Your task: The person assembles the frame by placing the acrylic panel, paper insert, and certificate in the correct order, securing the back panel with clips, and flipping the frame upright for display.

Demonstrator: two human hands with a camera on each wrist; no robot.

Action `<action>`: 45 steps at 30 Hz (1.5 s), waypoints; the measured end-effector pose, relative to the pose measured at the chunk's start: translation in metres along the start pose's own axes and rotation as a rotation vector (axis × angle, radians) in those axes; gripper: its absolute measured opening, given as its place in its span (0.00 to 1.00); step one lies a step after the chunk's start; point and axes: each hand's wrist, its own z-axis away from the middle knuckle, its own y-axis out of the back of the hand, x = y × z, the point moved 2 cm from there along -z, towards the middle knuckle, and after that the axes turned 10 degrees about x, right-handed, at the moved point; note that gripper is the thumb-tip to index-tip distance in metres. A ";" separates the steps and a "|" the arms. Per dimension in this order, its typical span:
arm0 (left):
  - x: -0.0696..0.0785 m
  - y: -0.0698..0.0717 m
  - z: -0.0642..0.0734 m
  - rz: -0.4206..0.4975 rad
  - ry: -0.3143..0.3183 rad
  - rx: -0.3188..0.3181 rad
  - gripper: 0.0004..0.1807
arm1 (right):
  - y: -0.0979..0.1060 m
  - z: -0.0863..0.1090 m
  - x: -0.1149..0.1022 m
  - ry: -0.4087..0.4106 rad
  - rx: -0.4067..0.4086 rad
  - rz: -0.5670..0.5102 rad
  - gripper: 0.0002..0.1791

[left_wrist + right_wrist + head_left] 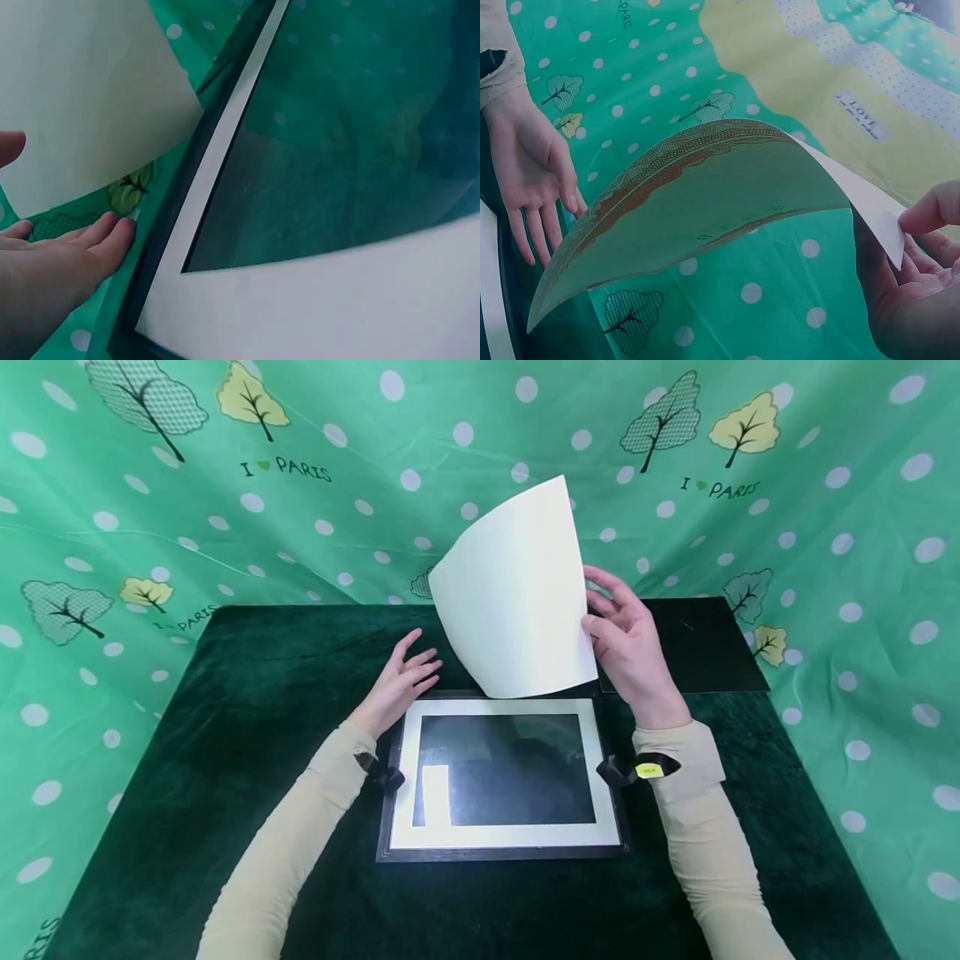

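A curved sheet of paper is held up at the far side of a dark picture frame, its blank white face toward the head camera. My right hand pinches its right edge between thumb and fingers. In the right wrist view the sheet's other face bears a brown and green printed pattern. My left hand has its fingers spread, holds nothing, and is near the frame's far left corner, left of the sheet. The picture frame lies flat with a white mat around a dark glossy pane.
A flat black panel lies at the back right of the table. Dark green cloth covers the table. Green dotted fabric hangs behind and along the sides. Each wrist wears a dark strap with a camera.
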 end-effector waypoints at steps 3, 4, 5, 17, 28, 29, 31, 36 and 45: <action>-0.003 -0.008 -0.007 -0.019 0.027 -0.006 0.40 | 0.005 0.000 -0.001 0.008 0.021 -0.010 0.26; -0.004 -0.011 -0.009 -0.020 0.035 -0.009 0.40 | 0.007 0.000 -0.002 0.011 0.029 -0.009 0.26; -0.004 -0.014 -0.011 -0.018 0.042 -0.009 0.40 | 0.008 0.000 -0.002 0.013 0.034 -0.008 0.26; 0.004 -0.023 -0.017 -0.019 0.003 0.024 0.38 | 0.039 0.006 -0.003 0.008 0.106 0.002 0.25; 0.016 0.000 0.000 -0.271 -0.110 -0.014 0.37 | 0.069 0.016 0.011 -0.015 0.191 0.312 0.25; 0.016 0.001 0.002 -0.286 -0.113 -0.012 0.36 | 0.071 0.017 0.013 -0.017 0.194 0.354 0.25; 0.017 0.003 0.005 -0.308 -0.108 0.000 0.35 | 0.076 0.019 0.016 -0.022 0.201 0.451 0.25; 0.019 0.006 0.013 -0.378 -0.083 0.026 0.32 | 0.088 0.027 0.025 -0.023 0.192 0.688 0.25; 0.022 0.012 0.028 -0.442 -0.120 -0.008 0.33 | 0.084 0.044 0.033 -0.048 0.120 0.811 0.26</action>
